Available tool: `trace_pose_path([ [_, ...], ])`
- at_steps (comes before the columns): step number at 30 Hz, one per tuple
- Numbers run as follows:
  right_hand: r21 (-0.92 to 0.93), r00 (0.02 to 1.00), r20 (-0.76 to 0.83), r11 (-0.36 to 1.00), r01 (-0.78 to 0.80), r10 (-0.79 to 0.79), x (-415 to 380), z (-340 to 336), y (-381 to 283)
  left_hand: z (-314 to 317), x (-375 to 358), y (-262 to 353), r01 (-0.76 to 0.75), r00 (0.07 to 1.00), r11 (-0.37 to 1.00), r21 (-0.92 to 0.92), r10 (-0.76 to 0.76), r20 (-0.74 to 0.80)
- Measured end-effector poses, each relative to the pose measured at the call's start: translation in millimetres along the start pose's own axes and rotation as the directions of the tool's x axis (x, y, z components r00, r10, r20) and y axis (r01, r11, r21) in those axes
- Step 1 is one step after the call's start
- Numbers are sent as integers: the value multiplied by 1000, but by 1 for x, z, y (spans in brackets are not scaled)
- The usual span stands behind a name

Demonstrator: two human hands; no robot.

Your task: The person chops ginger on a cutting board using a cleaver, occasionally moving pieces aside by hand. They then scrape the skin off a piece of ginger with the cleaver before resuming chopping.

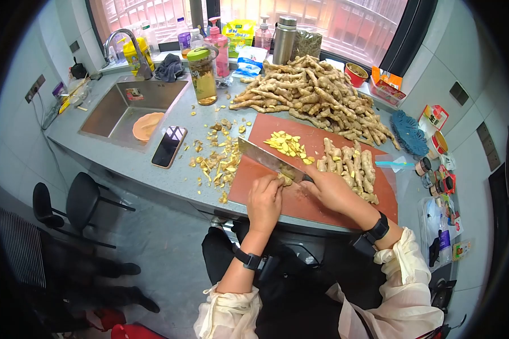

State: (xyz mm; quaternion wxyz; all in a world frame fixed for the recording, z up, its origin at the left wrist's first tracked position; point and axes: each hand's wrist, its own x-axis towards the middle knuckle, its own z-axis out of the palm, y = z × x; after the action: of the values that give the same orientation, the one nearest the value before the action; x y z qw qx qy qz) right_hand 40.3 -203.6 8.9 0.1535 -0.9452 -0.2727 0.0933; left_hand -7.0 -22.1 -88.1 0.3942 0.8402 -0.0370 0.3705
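Note:
My right hand [328, 191] is wrapped round the dark handle of a wide-bladed knife [266, 157]. The blade reaches left across a red-brown cutting board [305, 210]. Close to the blade, my left hand [266, 198] has its fingers curled on a small piece of ginger [287, 179], partly hidden by the fingers and knife. Behind the blade lies a pile of yellow ginger slices [288, 144]. Several whole ginger roots [350, 164] rest on the board's right part. Peel scraps [223, 160] are scattered on the counter at the board's left.
A large ginger heap [316, 93] stands behind the board. Leftward are a phone [169, 147], a bottle with a green lid [202, 79] and a sink [116, 116]. Jars [424, 165] and a blue mat [409, 133] lie right. Another person's legs [102, 282] show lower left.

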Motion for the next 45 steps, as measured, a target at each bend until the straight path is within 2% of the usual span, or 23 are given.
trace_pose_path([
  [2, 87, 993, -93, 993, 76, -68, -3, -2, 8, 0, 1, 0, -13, 1000, 1000, 2, 13, -7],
  [6, 104, 996, -88, 994, 23, -13, -16, -18, 5, 0, 0, 1, -11, 1000, 1000, 12, 11, 11],
  [9, 102, 990, -121, 992, 81, -68, -22, -24, 3, 1, -1, 0, 17, 1000, 1000, -1, -17, 22],
  [14, 49, 999, -25, 998, 39, -38, -23, -27, 2, 0, 0, 0, 9, 1000, 1000, 14, -9, 17],
  [23, -32, 1000, 0, 999, -3, 3, -18, -22, -6, 0, 0, 1, 25, 999, 1000, 8, -26, 36],
  [27, -15, 1000, 4, 1000, 2, -2, -8, -10, -6, 1, 1, 1, 19, 999, 1000, 19, -19, 40],
  [33, 15, 997, -73, 999, 37, -36, -10, -7, -6, 3, 0, 2, 7, 999, 1000, 10, -7, 33],
  [35, 10, 1000, -7, 1000, 26, -26, -11, -9, -7, 2, 0, 2, -2, 1000, 999, 36, 1, 28],
  [39, 37, 997, -33, 997, 70, -69, -26, -17, 4, 0, 1, 3, -1, 1000, 998, 65, 0, 16],
  [45, 11, 1000, 12, 1000, -18, 18, -29, -17, 1, 1, 3, 3, -8, 1000, 999, 46, 8, 18],
])
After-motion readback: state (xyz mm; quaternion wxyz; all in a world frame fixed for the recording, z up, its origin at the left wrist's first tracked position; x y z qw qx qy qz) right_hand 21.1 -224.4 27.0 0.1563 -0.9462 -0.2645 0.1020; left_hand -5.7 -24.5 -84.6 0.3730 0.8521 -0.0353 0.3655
